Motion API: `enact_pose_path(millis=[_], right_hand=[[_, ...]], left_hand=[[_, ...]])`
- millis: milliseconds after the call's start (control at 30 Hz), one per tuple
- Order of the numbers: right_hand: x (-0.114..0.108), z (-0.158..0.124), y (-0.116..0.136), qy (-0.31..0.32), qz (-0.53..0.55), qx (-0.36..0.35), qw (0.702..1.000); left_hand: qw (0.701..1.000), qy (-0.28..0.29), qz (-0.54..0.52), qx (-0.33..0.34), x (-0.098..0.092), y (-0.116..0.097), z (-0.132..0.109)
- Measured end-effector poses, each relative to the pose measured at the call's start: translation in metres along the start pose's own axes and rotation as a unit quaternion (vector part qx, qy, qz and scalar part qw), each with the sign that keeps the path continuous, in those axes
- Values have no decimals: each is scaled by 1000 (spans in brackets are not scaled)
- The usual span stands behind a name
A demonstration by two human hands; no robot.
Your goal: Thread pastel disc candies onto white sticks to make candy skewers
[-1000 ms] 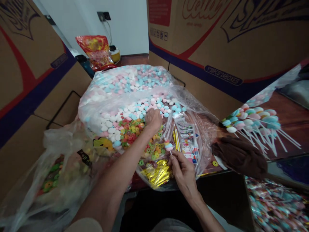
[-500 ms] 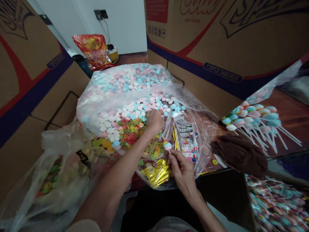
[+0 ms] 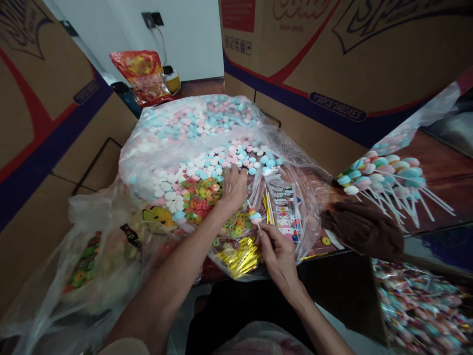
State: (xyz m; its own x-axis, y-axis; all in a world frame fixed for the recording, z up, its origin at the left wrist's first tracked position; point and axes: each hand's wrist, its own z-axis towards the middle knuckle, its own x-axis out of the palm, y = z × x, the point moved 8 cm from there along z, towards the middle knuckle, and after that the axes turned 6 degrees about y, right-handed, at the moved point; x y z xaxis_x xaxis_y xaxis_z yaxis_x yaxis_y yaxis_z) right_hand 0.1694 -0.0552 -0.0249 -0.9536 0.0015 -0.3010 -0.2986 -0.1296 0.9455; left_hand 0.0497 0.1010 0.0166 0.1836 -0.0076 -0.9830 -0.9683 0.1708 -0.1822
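My left hand (image 3: 232, 186) reaches into a big clear plastic bag (image 3: 162, 153) and rests with curled fingers on the pink, white and blue round candies (image 3: 207, 165), beside a heap of coloured ring candies (image 3: 199, 197). What its fingers hold is hidden. My right hand (image 3: 277, 251) pinches the white stick of a half-built candy skewer (image 3: 253, 216) carrying a few stacked candies. Gold twist ties (image 3: 240, 256) lie just left of that hand. A pack of printed wrappers (image 3: 286, 207) lies right of the skewer.
Tall cardboard cartons (image 3: 332, 64) stand to the right and left (image 3: 40, 113). Finished candy skewers (image 3: 384, 177) lie on the wooden table at right, next to a brown cloth (image 3: 364, 229). Another plastic bag with ring candies (image 3: 84, 266) sits lower left. A red snack bag (image 3: 142, 74) stands at the back.
My left hand has shifted slightly within the candy pile and its fingers now press down on the candies. My right hand has kept the skewer almost still.
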Motion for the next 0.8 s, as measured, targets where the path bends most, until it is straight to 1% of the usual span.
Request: enact_pose_path(millis=[100,167,233,300,333,367,400,467,533,600,667,800], right_hand=[[0,0,-1,-2,7,-2,1000],[0,0,-2,-3,16,1,1000],[-1,0,-2,-8,25,8,1000],[-1,0,-2,-13,33,16,999],[-2,0,-2,-14,38,19,999],[-2,0,-2,-14,45,23,999],[-2,0,-2,-14,52,26,998],[-1,-1,-4,-11,63,33,997],[0,-1,-5,-8,58,34,998],[0,0,-4,-9,44,30,999],[-1,1,-2,-12,32,25,999],[-1,1,2,-17,19,18,1000]], left_hand=[[1000,13,-15,-10,2,5,1],[999,12,-44,-5,0,7,0],[996,-9,-94,2,-6,9,-3],[983,-41,-176,3,-12,15,-10],[971,-53,-234,4,-13,18,-14],[952,-55,-302,6,-12,20,-20],[926,-46,-375,9,-8,21,-25],[859,-11,-512,8,5,21,-38],[797,15,-604,-6,16,18,-52],[756,20,-653,-28,22,17,-63],[736,17,-675,-46,24,16,-70],[723,0,-687,-68,25,19,-74]])
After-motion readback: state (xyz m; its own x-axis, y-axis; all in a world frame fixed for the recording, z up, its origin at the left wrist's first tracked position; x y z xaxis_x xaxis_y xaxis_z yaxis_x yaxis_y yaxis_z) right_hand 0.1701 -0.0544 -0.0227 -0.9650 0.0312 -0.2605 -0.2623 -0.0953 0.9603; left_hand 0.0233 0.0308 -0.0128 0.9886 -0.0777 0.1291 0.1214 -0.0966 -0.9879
